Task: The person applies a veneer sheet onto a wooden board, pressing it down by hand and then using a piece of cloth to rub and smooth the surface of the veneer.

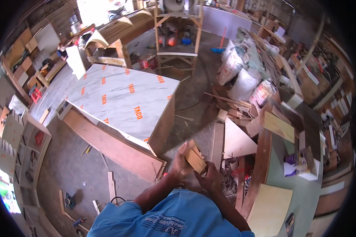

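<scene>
Just in front of my body, both hands are on a small tan, box-shaped piece (195,158). Whether it is cardboard or wood I cannot tell, and its right edge looks dark and uneven. My left hand (180,162) is closed around its left side, thumb near the top. Lower down, my right hand (211,179) grips its near right corner with bent fingers. Ahead and to the left lies a large cabinet-like box (126,98) with a marbled grey top sheet bearing orange print.
Along the cabinet's near side runs a long brown board (110,140). At right stands a green-topped workbench (279,166) with a purple-and-white carton (300,164). White sacks (243,83) and wood offcuts (237,108) lie ahead right. A hammer (78,222) rests at lower left.
</scene>
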`<state>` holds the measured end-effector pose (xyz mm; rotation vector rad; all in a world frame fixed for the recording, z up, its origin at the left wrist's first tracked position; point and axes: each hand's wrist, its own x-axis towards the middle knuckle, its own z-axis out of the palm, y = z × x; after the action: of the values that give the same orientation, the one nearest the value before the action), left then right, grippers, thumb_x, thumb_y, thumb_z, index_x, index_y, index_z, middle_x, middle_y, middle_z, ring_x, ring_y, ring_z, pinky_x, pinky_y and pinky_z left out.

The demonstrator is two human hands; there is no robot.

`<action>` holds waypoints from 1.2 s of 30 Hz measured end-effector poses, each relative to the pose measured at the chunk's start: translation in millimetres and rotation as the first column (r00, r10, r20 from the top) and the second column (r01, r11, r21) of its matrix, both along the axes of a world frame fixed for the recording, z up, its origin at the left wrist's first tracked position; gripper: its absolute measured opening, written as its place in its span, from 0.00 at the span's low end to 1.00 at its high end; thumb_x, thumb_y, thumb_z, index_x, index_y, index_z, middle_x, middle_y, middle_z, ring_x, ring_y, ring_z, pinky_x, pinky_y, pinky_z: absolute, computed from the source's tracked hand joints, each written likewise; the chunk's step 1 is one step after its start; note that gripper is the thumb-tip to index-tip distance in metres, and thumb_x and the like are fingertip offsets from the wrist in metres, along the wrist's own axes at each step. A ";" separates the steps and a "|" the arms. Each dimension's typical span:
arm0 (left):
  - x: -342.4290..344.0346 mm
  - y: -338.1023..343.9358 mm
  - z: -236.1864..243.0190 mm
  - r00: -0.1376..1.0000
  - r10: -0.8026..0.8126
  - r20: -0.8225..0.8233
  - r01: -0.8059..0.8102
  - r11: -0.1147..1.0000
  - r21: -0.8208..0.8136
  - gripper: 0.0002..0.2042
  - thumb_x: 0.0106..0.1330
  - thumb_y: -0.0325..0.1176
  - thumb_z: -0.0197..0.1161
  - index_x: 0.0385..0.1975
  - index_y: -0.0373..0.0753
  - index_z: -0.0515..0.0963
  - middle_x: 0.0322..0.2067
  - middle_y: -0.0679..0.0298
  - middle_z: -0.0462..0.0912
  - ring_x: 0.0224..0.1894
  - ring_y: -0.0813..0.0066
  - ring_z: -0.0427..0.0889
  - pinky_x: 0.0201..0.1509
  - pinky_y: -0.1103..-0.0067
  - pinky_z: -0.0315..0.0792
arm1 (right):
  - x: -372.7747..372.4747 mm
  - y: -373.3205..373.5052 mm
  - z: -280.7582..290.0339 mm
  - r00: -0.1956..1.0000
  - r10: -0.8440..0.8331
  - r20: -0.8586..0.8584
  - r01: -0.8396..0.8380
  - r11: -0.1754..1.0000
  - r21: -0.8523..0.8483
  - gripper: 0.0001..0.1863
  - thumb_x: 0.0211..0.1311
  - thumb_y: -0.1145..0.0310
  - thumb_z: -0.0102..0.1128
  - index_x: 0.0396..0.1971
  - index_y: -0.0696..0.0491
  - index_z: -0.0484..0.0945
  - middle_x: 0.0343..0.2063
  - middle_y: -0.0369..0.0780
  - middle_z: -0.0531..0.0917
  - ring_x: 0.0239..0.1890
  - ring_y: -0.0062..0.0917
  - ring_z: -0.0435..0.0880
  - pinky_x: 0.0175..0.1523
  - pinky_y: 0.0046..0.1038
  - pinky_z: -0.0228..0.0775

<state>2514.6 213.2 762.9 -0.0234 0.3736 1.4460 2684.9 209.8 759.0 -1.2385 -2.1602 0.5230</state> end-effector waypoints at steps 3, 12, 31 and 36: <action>-18.0 15.6 14.8 0.994 0.080 0.071 -0.090 0.985 0.144 0.37 0.60 0.63 0.65 0.53 0.33 0.72 0.46 0.48 0.80 0.49 0.51 0.80 0.57 0.55 0.73 | -21.6 32.7 12.3 0.992 0.049 -0.113 -0.069 0.983 -0.172 0.24 0.51 0.58 0.73 0.42 0.58 0.77 0.29 0.39 0.84 0.32 0.30 0.85 0.38 0.33 0.78; -63.2 128.1 2.7 0.931 0.364 0.021 -0.360 0.927 -0.105 0.34 0.59 0.72 0.60 0.32 0.37 0.74 0.30 0.53 0.79 0.38 0.54 0.80 0.47 0.61 0.75 | -68.4 180.0 -23.9 0.881 0.315 -0.353 -0.464 0.723 -0.513 0.34 0.48 0.54 0.80 0.50 0.57 0.76 0.38 0.46 0.85 0.37 0.30 0.87 0.43 0.32 0.78; -40.4 461.8 41.9 0.834 0.535 -0.134 -0.552 0.813 -0.187 0.27 0.63 0.58 0.67 0.37 0.34 0.72 0.29 0.54 0.79 0.35 0.57 0.80 0.48 0.61 0.76 | -67.9 496.7 5.2 0.927 0.283 -0.247 -0.346 0.899 -0.266 0.30 0.47 0.57 0.74 0.47 0.57 0.73 0.33 0.52 0.84 0.37 0.49 0.86 0.40 0.44 0.78; -52.5 523.2 46.2 0.938 0.267 -0.223 -0.315 0.923 -0.223 0.25 0.67 0.57 0.64 0.42 0.36 0.72 0.37 0.51 0.80 0.44 0.58 0.82 0.51 0.62 0.76 | -83.5 560.1 -15.4 0.932 0.219 -0.288 -0.304 0.905 -0.296 0.31 0.47 0.59 0.75 0.49 0.58 0.75 0.34 0.47 0.85 0.38 0.40 0.88 0.44 0.38 0.78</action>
<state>2462.1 736.4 809.1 -0.1571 0.7373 1.6926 2601.4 769.9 743.6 -0.9818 -2.0858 1.1432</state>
